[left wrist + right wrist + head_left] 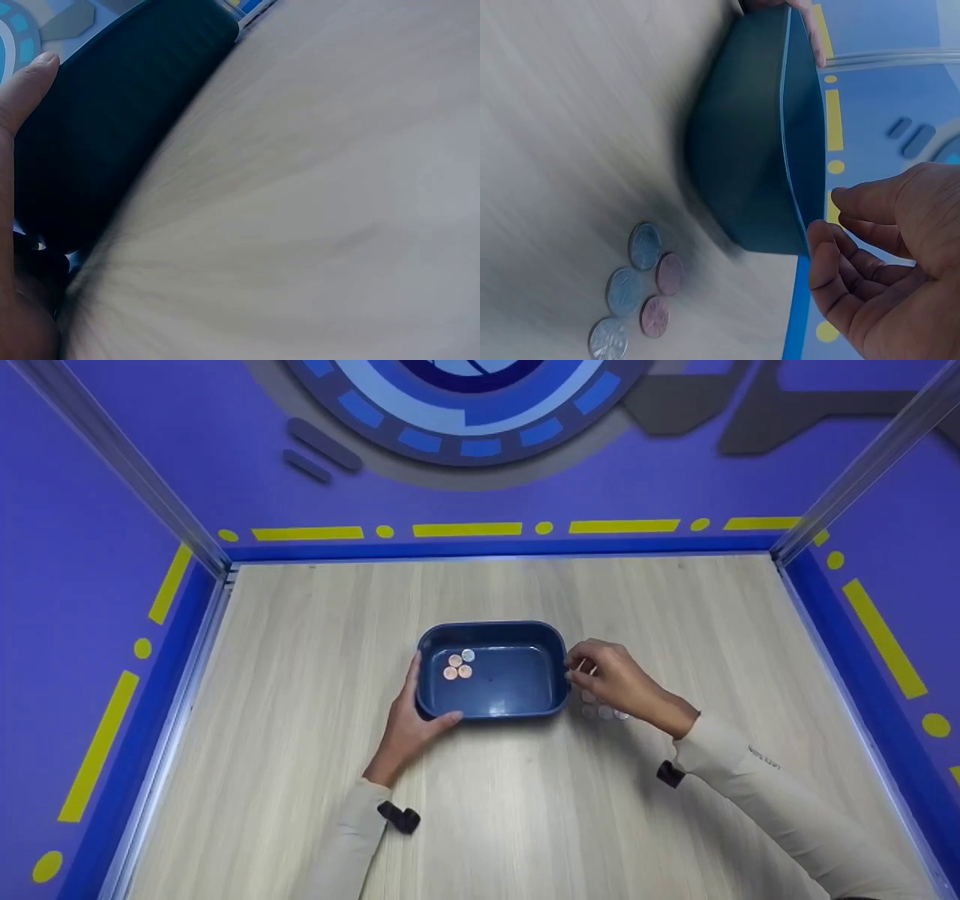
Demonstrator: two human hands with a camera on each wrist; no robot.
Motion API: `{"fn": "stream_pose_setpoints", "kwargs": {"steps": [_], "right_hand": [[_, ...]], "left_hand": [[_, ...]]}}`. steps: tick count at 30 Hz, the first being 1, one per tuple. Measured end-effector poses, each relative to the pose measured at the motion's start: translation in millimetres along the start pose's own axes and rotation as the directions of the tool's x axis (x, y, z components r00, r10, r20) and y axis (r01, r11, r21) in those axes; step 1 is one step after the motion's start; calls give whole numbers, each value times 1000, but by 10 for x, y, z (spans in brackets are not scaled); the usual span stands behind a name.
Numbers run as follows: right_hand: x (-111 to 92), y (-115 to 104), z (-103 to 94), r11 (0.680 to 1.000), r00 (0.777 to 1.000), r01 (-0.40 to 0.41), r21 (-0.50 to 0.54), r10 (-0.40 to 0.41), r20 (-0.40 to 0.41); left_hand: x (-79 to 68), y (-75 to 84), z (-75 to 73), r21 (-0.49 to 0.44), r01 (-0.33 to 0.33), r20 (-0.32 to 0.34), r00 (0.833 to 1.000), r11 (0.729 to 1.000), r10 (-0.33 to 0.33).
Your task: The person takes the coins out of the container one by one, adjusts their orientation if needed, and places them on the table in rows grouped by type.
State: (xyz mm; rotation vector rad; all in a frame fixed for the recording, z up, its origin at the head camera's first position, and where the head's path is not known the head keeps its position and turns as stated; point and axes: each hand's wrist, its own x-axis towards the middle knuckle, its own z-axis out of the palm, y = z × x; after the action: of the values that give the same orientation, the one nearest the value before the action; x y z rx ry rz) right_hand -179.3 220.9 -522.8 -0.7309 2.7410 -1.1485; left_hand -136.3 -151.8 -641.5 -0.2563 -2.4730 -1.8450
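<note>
A dark blue plastic bin (517,715) stands on the table. My left hand (407,720) grips its near left corner, thumb along the front rim and fingers against the left wall. Inside, toward the left, lie several coins (455,661), copper-coloured ones and one silver. My right hand (611,675) is at the bin's right rim with its fingers curled and the thumb and index tips close together. I cannot tell whether a coin is between those tips. Under this hand, on the table, lie loose coins, a silver one (622,291) and a copper one (655,316) among them.
The pale wood-grain table (300,660) is bounded by a blue back wall (487,502) with yellow marks. Side walls (112,622) with metal edge strips stand left and right. A black wrist strap (399,817) is on the left sleeve.
</note>
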Motion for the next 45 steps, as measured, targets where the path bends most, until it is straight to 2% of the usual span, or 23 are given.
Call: {"fn": "stream_pose_setpoints", "kwargs": {"steps": [11,18,27,39,45], "right_hand": [[211,-90,130,998,997,42,-47,-39,67],[312,-119,229,997,994,49,-60,-43,96],[472,-216,308,995,991,90,-41,-86,106],[708,-270,549,989,979,136,-53,-125,163],[805,-188,701,978,969,206,-29,-200,143]], "left_hand": [[3,2,0,6,0,-1,1000,1000,0],[4,23,-3,39,-23,6,1000,999,23],[6,27,-6,39,-1,1,1000,999,1],[5,12,-4,27,8,2,1000,1000,-9],[-1,32,-7,24,26,9,1000,999,-26]]}}
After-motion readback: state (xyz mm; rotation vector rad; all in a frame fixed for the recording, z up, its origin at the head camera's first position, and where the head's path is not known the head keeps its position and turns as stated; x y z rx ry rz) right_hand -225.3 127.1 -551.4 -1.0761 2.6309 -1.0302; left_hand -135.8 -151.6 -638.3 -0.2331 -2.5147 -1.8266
